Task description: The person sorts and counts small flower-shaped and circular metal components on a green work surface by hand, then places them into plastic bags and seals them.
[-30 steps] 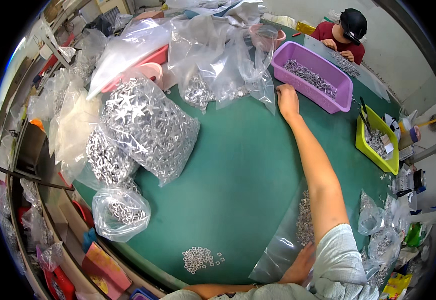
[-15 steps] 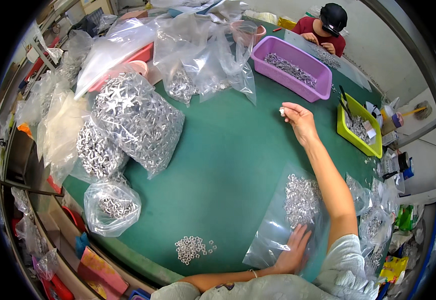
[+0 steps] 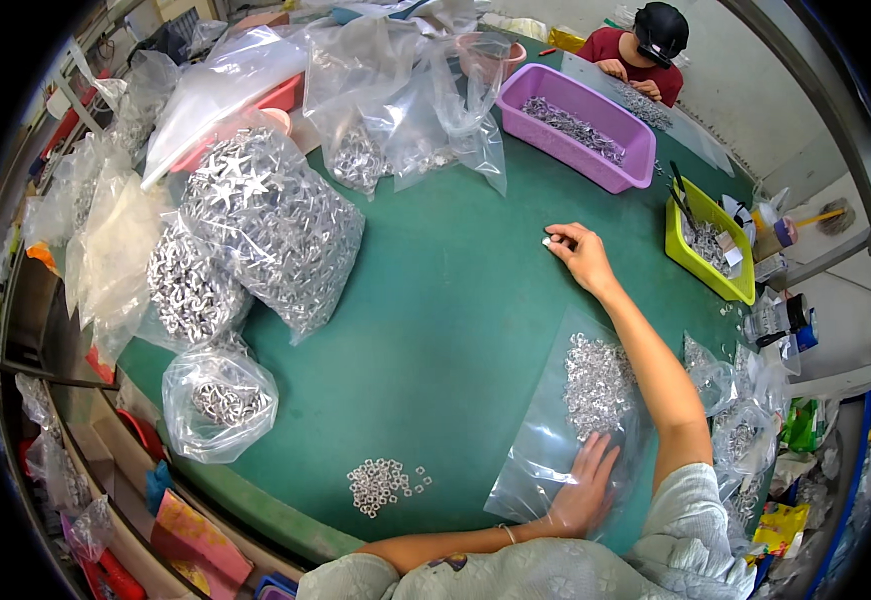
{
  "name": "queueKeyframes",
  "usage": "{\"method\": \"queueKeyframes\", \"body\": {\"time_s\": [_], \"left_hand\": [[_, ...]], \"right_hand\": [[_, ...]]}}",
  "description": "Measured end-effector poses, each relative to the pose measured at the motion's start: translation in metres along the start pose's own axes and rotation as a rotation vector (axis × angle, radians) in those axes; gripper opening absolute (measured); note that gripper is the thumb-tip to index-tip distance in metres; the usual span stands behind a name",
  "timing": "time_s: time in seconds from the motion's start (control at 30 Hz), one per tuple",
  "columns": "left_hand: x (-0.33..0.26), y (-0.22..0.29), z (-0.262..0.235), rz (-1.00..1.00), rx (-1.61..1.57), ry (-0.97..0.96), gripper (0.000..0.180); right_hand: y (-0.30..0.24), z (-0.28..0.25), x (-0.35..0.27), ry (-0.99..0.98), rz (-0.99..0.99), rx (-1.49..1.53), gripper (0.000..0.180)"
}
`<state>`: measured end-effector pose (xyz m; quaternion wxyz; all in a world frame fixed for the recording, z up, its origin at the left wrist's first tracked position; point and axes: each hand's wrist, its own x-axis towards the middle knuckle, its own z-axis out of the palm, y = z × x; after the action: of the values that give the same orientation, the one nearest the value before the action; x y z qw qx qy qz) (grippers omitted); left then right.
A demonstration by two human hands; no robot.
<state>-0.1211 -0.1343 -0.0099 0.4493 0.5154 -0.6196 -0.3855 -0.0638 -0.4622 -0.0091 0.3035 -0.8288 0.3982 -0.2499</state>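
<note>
My right hand point(image 3: 583, 258) is raised over the green table, thumb and fingers pinching a small whitish piece point(image 3: 548, 241) too small to name. My left hand point(image 3: 588, 490) lies flat with its fingers out on a clear plastic sheet or bag point(image 3: 531, 480). Just beyond its fingertips a heap of small silvery metal pieces point(image 3: 598, 380) rests on or in that plastic; I cannot tell which. To the left, near the front edge, lies a small pile of little square silvery rings point(image 3: 381, 484), a few of them scattered on its right side.
Clear bags of metal parts point(image 3: 286, 240) crowd the left side. A purple basket point(image 3: 621, 178) and a yellow-green basket point(image 3: 731, 288), both with metal parts, stand at the far right. Across the table a person point(image 3: 646, 50) handles parts. More bags point(image 3: 746, 430) lie beside my right arm.
My right hand has come slightly nearer and to the left, still pinching the small whitish piece. My left hand stays on the plastic. The view has shifted a little.
</note>
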Motion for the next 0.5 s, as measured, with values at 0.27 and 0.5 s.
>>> {"method": "queueKeyframes", "body": {"time_s": [0.27, 0.5], "left_hand": [[0.001, 0.0, -0.001, 0.012, 0.004, -0.004, 0.067], [-0.001, 0.001, 0.0, 0.012, -0.018, 0.025, 0.063]], "right_hand": [[-0.014, 0.006, -0.007, 0.074, 0.01, -0.048, 0.02], [-0.067, -0.006, -0.04, -0.127, 0.305, 0.852, 0.019]]}}
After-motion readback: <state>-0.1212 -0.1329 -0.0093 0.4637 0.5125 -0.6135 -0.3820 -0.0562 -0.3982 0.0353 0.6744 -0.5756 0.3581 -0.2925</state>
